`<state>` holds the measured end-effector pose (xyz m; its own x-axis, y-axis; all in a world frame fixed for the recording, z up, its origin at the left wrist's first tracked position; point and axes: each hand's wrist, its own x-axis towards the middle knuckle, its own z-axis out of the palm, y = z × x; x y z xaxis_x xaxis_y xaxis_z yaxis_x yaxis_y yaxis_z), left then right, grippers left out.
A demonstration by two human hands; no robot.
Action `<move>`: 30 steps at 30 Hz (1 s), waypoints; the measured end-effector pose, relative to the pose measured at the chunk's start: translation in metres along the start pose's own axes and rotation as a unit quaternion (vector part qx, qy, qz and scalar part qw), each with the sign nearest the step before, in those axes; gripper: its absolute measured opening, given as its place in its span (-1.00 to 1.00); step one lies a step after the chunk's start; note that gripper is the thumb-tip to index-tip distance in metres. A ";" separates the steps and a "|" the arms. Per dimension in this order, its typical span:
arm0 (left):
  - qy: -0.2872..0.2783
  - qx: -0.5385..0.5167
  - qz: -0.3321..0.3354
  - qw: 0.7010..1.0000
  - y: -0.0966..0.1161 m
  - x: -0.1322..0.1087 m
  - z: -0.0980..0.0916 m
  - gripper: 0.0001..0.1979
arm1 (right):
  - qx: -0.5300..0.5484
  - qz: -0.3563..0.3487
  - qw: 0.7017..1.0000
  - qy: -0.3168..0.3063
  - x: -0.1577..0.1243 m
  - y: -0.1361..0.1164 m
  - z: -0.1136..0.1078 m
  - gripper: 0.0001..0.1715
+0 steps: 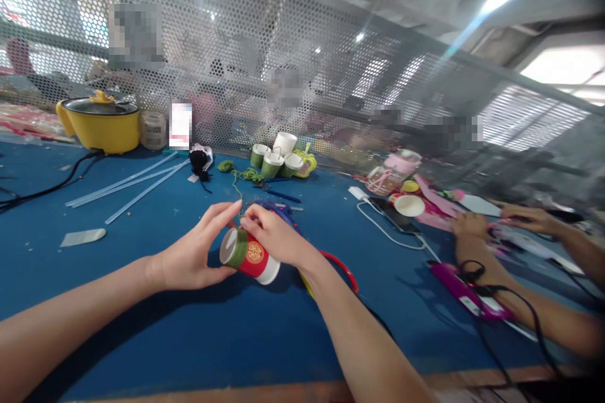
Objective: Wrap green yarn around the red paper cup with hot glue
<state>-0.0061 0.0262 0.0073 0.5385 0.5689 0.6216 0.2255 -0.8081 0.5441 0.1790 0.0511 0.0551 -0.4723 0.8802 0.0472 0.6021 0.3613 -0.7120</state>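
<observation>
My left hand (pixel 193 255) and my right hand (pixel 274 236) hold a red paper cup (pixel 249 256) on its side above the blue table (pixel 198 327). Green string is wound round the cup's upper part near its open mouth. The left hand cups that mouth end, thumb below and fingers above. My right hand's fingers are pinched on the green winding at the top of the cup. A strand of green string (pixel 235 177) runs back across the table towards a loose bundle.
Green-wrapped cups (pixel 276 160) stand at the back centre. A yellow pot (pixel 100 125) and clear glue sticks (pixel 132 185) lie far left. A red ring (pixel 343 267) sits behind my right wrist. Another person's hands (pixel 496 223) work at the right beside a pink tool (pixel 460 286).
</observation>
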 end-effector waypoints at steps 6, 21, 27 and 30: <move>0.023 -0.080 -0.142 0.986 -0.007 0.000 0.004 -0.08 | -0.060 0.009 0.996 0.072 0.004 0.006 0.004 -0.81; 0.033 -0.215 -0.327 0.920 0.002 0.005 0.009 -0.11 | -0.234 -0.053 0.964 0.113 -0.005 -0.009 0.026 -0.90; 0.040 -0.199 -0.321 0.925 0.006 0.006 0.008 -0.13 | -0.268 -0.083 0.949 0.143 -0.004 -0.007 0.030 -0.86; 0.044 -0.204 -0.321 0.924 0.007 0.006 0.010 -0.12 | -0.275 -0.095 0.946 0.145 -0.004 -0.007 0.032 -0.84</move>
<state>0.0065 0.0226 0.0093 0.3272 0.9358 0.1311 0.1412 -0.1856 0.9724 0.1563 0.0357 0.0376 -0.4570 0.8020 0.3846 0.8057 0.5565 -0.2031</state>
